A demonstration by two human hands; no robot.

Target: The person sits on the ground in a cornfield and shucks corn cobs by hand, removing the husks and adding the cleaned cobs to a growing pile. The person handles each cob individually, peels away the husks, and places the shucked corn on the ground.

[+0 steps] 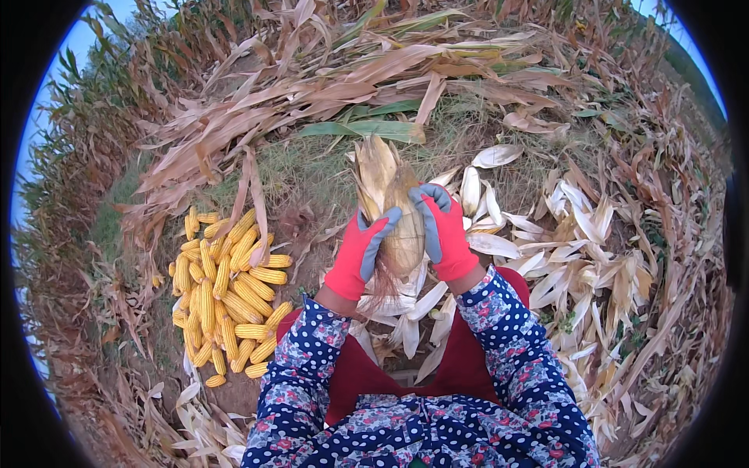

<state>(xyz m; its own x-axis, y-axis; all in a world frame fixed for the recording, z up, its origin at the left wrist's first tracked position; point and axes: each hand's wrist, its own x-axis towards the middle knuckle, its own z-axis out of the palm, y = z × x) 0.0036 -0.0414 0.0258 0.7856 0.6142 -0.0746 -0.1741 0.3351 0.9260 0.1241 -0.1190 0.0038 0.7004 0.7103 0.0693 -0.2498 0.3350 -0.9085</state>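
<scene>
An ear of maize in its dry husk point(404, 245) is held up in front of me, its brown silk hanging at the lower end. My left hand point(358, 251), in a red glove with a grey palm, grips its left side. On the opposite side my right hand point(442, 231), gloved the same way, has its fingers and thumb on the husk's edge. The outer husk leaves point(373, 167) spread apart at the top. No kernels show on this ear. Pale stripped husks point(409, 304) lie beneath it, between my knees.
To my left is a pile of bare yellow maize cobs point(225, 298). Stripped husks point(576, 251) are heaped at the right. Cut dry maize stalks point(327, 88) lie across the ground ahead, and standing maize plants point(88, 134) line the far left.
</scene>
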